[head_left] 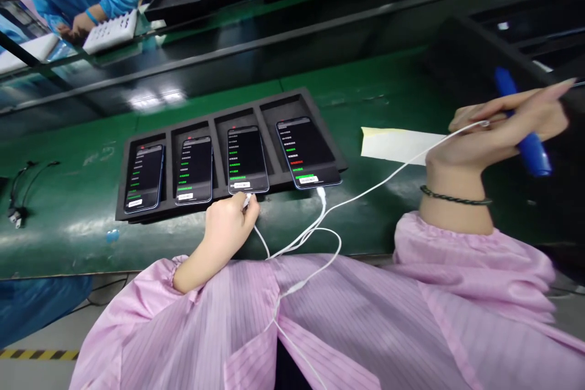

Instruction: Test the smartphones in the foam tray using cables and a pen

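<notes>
**Left hand at the third phone, right hand up with pen and cable**

At the far left corner, beyond the belt, another person's hand (80, 25) rests beside a white tray (112, 30). Near the left edge of your surface lies a bundle of black cables (18, 195).

The black tray (169, 209) sits mid-surface with a lit phone in each of its four compartments. Your left hand (231, 219) is closed at the tray's front edge. Its fingers pinch a white plug (247, 200) right at the bottom end of the third phone (247, 159). You cannot tell whether it is seated.

Just right of that, a second plug (321, 193) lies below the fourth phone (306, 151). A paper slip (397, 145) lies flat right of the tray.

Your right hand (498, 128) is raised over the surface's right side. It is curled around a blue pen (530, 149) and pinches a white cable (388, 180) at the fingertips.
</notes>
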A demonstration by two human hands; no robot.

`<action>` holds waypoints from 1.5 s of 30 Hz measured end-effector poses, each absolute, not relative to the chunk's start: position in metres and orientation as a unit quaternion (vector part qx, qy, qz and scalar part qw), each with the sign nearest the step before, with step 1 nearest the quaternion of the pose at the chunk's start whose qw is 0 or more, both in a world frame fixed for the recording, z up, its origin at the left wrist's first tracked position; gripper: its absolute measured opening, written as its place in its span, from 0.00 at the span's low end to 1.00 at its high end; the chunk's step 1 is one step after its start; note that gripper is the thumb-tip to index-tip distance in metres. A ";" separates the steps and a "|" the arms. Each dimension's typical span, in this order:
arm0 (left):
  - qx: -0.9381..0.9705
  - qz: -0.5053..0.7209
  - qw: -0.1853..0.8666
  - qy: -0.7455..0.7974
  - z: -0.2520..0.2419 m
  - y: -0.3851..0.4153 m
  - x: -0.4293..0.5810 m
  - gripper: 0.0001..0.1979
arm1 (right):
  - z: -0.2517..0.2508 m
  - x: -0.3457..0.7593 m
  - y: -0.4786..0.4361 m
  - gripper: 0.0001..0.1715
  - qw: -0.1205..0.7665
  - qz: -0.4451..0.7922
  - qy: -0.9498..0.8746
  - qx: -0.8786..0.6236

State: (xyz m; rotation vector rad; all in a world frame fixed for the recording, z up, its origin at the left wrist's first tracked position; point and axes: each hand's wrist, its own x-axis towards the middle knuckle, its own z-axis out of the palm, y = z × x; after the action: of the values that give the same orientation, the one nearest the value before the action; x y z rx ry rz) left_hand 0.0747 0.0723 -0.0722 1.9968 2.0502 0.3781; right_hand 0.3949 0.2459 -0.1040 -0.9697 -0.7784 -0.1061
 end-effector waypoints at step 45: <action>0.692 0.130 0.462 0.539 -0.063 0.091 0.140 0.17 | -0.113 0.343 0.202 0.14 0.432 0.064 -0.793 -0.425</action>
State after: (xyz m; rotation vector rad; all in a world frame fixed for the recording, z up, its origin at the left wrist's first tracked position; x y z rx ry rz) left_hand 0.1400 0.0915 -0.0627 1.7004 1.3264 0.3206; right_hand 0.3429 0.2022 -0.1127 -1.0608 -1.9765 0.1597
